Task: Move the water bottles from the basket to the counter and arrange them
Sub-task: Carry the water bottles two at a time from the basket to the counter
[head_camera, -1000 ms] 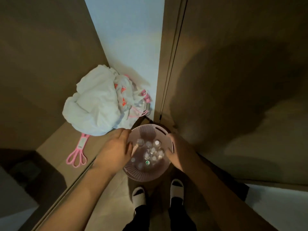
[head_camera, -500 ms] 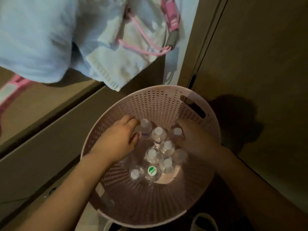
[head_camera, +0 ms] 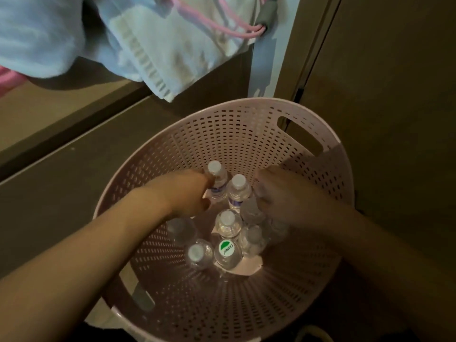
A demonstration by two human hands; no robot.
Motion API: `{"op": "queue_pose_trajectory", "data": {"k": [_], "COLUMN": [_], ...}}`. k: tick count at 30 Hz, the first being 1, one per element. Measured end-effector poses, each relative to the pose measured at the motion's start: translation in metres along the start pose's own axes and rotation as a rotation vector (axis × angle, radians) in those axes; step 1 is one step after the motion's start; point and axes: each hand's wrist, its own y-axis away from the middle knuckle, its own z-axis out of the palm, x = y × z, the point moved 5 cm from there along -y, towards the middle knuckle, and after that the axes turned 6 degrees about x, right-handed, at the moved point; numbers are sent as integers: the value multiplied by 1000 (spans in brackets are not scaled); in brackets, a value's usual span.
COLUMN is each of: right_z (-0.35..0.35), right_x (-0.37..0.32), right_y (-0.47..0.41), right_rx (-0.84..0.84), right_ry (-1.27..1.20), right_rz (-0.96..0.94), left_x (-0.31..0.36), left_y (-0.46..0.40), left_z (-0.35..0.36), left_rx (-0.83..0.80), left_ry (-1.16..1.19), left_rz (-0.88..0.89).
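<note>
A pink perforated basket (head_camera: pixel 246 134) stands on the floor below me with several small clear water bottles upright in its bottom. One bottle has a green-and-white cap (head_camera: pixel 226 248); the others have white caps. My left hand (head_camera: pixel 190 191) is down inside the basket and grips the far left bottle (head_camera: pixel 217 178) by its body. My right hand (head_camera: pixel 283 193) reaches in from the right and curls round a bottle (head_camera: pixel 251 208) at the right of the cluster. The counter (head_camera: pixel 61 109) runs along the upper left, above the basket.
A heap of white and pale blue cloth (head_camera: pixel 153 43) with pink straps hangs over the counter's edge, just above the basket. A brown cabinet door (head_camera: pixel 394 95) stands close on the right. The basket has handle slots at the far right and near left.
The camera has come closer to the basket. Both hands have gone deeper among the bottles and each now holds one.
</note>
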Motion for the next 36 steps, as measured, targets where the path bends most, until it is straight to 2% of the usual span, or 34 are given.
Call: {"op": "queue_pose_trajectory", "data": {"k": [5, 10, 15, 19, 25, 27, 30, 36], "right_z": [5, 59, 68, 84, 95, 83, 36, -147], "right_x": [-32, -57, -71, -66, -52, -50, -54, -109], "right_y": [-14, -19, -34, -32, -43, -42, -33, 8], "right_rx": [22, -221, -402, -349, -297, -336, -280, -115], "right_ry": [-30, 194, 374, 415, 268, 191, 115, 8], "right_rz": [-144, -207, -145, -115, -72, -18, 14, -15], "left_x": [-22, -28, -26, -29, -38, -37, -34, -35], "left_y": [6, 7, -2, -5, -8, -3, 21, 110], "left_z": [5, 45, 59, 64, 68, 61, 18, -143], "left_rx": [-225, -420, -429, -443, -425, -377, -242, -14], "left_ry": [-55, -90, -121, -60, -11, 39, 128, 201], "left_rz": [-148, -148, -168, -192, -195, -197, -209, -229]}}
